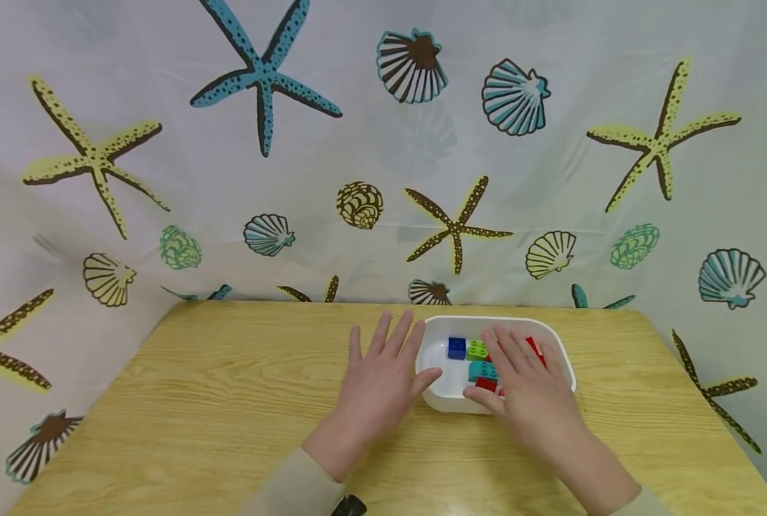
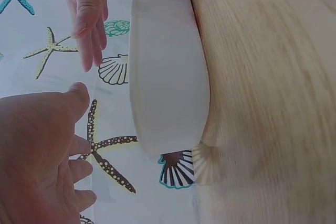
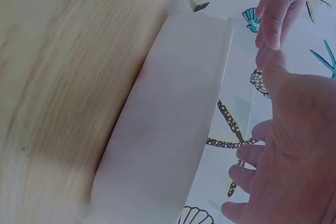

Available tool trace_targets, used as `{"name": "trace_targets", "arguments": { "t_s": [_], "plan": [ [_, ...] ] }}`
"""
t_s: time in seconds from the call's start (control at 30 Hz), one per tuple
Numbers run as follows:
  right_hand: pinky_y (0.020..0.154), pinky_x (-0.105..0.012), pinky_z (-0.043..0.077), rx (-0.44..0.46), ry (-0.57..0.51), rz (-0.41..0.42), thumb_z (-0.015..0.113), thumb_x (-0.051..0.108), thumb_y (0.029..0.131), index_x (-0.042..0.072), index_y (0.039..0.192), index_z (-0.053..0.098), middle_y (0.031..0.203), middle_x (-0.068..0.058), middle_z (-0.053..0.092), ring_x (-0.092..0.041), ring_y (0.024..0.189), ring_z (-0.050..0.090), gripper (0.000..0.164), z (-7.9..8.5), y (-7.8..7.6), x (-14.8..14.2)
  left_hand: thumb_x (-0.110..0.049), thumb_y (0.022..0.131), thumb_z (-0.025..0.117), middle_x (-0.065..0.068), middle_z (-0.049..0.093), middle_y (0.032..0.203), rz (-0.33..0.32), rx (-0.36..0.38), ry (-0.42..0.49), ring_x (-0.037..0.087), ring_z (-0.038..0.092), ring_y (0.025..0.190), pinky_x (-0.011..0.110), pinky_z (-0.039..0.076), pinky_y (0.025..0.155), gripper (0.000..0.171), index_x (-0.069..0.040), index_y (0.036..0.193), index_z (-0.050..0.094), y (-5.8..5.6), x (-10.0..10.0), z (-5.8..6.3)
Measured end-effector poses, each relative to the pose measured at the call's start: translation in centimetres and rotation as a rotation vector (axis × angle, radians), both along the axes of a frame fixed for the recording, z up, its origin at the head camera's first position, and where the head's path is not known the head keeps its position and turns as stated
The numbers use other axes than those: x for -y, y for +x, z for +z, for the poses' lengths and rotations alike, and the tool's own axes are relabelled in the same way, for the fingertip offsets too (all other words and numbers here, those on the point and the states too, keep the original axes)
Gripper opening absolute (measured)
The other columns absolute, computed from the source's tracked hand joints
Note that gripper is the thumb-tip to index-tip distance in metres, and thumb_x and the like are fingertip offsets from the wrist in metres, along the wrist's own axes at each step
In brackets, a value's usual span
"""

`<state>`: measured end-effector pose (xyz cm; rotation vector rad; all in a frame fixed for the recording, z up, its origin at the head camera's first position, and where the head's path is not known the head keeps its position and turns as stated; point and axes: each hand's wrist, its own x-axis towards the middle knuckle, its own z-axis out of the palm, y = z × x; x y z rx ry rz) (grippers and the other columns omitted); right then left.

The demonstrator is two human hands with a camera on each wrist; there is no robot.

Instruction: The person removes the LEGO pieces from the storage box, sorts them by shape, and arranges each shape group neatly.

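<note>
A white plastic tub (image 1: pixel 444 403) stands on the wooden table, with several toy building bricks inside. Among them are a dark blue brick (image 1: pixel 457 348), a lime green brick (image 1: pixel 477 350), a teal brick (image 1: pixel 479 370) and a red brick (image 1: pixel 486 385). My left hand (image 1: pixel 380 383), fingers spread, hovers at the tub's left end and holds nothing. Over the tub's right part is my right hand (image 1: pixel 535 394), its fingers extended and hiding some bricks. Both wrist views show the tub's outer wall (image 2: pixel 168 66) below the level of the hands, with nothing in either palm.
The wooden table (image 1: pixel 229 387) reaches out on both sides of the tub. Behind it hangs a pale cloth (image 1: pixel 332 158) printed with starfish and shells, which also runs along the left and right sides. A dark band (image 1: pixel 349 506) shows at my left sleeve.
</note>
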<state>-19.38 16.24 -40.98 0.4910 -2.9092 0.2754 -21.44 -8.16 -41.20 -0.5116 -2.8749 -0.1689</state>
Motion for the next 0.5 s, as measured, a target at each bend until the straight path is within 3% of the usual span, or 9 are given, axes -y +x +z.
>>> {"name": "trace_targets", "arguments": {
  "t_s": [0.2, 0.5],
  "plan": [
    [0.132, -0.069, 0.011, 0.003, -0.015, -0.011, 0.066, 0.062, 0.105, 0.010, 0.175, 0.030, 0.178, -0.017, 0.032, -0.041, 0.166, 0.023, 0.095, -0.1, -0.2, -0.9, -0.068, 0.112, 0.044, 0.005, 0.022, 0.183, -0.002, 0.031, 0.031, 0.036, 0.012, 0.169, 0.075, 0.011, 0.129, 0.081, -0.020, 0.176, 0.032, -0.2, -0.6, -0.5],
    [0.131, -0.072, 0.006, 0.065, -0.046, -0.065, 0.068, 0.059, 0.105, 0.007, 0.175, 0.028, 0.180, -0.020, 0.026, -0.043, 0.167, 0.016, 0.096, -0.1, -0.4, -3.2, -0.070, 0.111, 0.042, 0.002, 0.017, 0.184, 0.011, 0.090, 0.066, 0.034, 0.009, 0.170, 0.074, 0.007, 0.130, 0.082, -0.023, 0.177, 0.029, -0.7, -1.5, -1.1]
  ]
}}
